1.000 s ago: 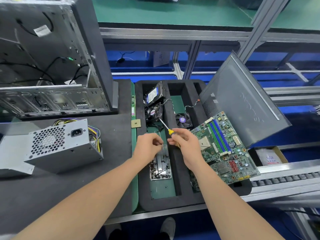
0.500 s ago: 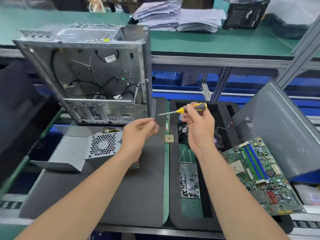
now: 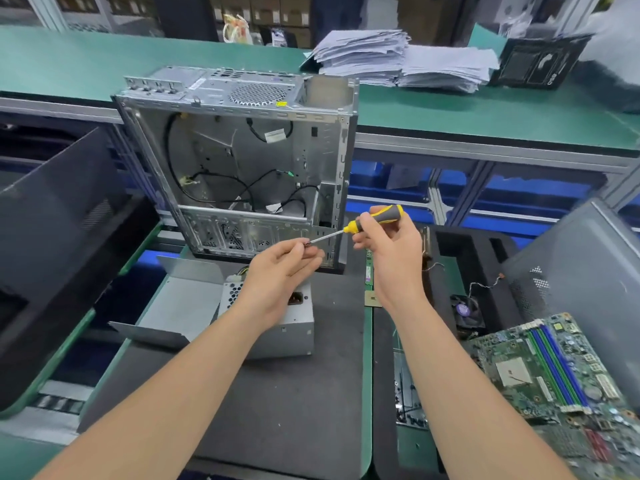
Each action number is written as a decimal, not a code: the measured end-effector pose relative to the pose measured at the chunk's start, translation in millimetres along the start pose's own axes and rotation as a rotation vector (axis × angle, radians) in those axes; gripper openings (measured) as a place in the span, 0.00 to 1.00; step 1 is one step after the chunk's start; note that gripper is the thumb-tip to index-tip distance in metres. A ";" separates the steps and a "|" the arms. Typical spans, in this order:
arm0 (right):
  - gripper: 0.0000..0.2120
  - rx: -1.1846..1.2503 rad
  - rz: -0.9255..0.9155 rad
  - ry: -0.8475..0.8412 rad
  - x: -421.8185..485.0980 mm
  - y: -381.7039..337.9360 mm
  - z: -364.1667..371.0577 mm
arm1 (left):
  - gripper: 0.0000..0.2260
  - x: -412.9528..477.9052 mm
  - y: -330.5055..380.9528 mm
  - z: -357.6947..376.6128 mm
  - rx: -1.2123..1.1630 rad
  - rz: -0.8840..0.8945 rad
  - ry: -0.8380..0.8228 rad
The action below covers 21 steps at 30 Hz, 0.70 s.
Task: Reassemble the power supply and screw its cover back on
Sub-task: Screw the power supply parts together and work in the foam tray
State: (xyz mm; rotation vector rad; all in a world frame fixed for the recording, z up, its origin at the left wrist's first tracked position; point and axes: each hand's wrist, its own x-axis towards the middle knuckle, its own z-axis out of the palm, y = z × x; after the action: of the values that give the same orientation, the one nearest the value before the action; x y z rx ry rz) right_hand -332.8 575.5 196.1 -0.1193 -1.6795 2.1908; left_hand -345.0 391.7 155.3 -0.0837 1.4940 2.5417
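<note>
I read no legible text in this view. A white tag (image 3: 274, 135) on a cable inside the case (image 3: 214, 150) carries print too small to resolve. A yellow sticker (image 3: 281, 104) on the case top is blurred. The black box (image 3: 535, 64) on the far bench (image 3: 104, 64) shows white lettering I cannot make out. The purple sticker on the fan (image 3: 463, 310) and the label on the memory stick (image 3: 368, 274) are likewise unreadable.

Bright, even overhead light; soft shadows, wide-angle bending, blurred edges.
</note>
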 end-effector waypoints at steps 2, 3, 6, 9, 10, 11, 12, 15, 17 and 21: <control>0.06 -0.007 0.003 -0.007 1.1 0.6 3.5 | 0.09 1.7 3.5 -3.3 -0.004 0.001 -0.008; 0.05 -0.011 0.001 -0.008 1.7 0.6 4.9 | 0.09 2.8 5.0 -4.8 -0.008 0.004 -0.007; 0.04 -0.030 -0.016 -0.006 4.1 1.7 8.2 | 0.10 5.6 9.1 -8.2 -0.030 0.000 -0.005; 0.04 -0.056 -0.027 -0.018 5.8 3.5 10.9 | 0.10 7.7 10.9 -9.7 -0.028 -0.007 -0.010; 0.05 -0.058 -0.028 -0.020 6.4 3.9 11.3 | 0.10 8.1 11.1 -10.0 -0.025 -0.008 -0.010; 0.04 -0.056 -0.028 -0.020 6.7 4.4 11.6 | 0.10 8.5 11.4 -10.1 -0.025 -0.009 -0.011; 0.04 -0.052 -0.030 -0.018 7.0 4.6 11.6 | 0.10 8.6 11.7 -10.3 -0.026 -0.010 -0.012; 0.05 -0.045 -0.029 -0.012 7.6 5.5 11.8 | 0.09 9.1 12.5 -10.5 -0.028 -0.007 -0.020; 0.05 -0.049 -0.019 -0.017 7.4 6.6 12.0 | 0.09 8.8 13.3 -10.5 -0.017 -0.007 -0.028; 0.05 -0.072 -0.023 -0.036 6.4 5.4 12.2 | 0.09 7.0 15.6 -13.0 0.014 -0.020 -0.039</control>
State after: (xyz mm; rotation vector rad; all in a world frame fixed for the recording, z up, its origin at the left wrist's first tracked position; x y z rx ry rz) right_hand -343.6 565.3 195.4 -0.0796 -1.7712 2.1291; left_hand -355.5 374.0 161.3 -0.0466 1.4885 2.5024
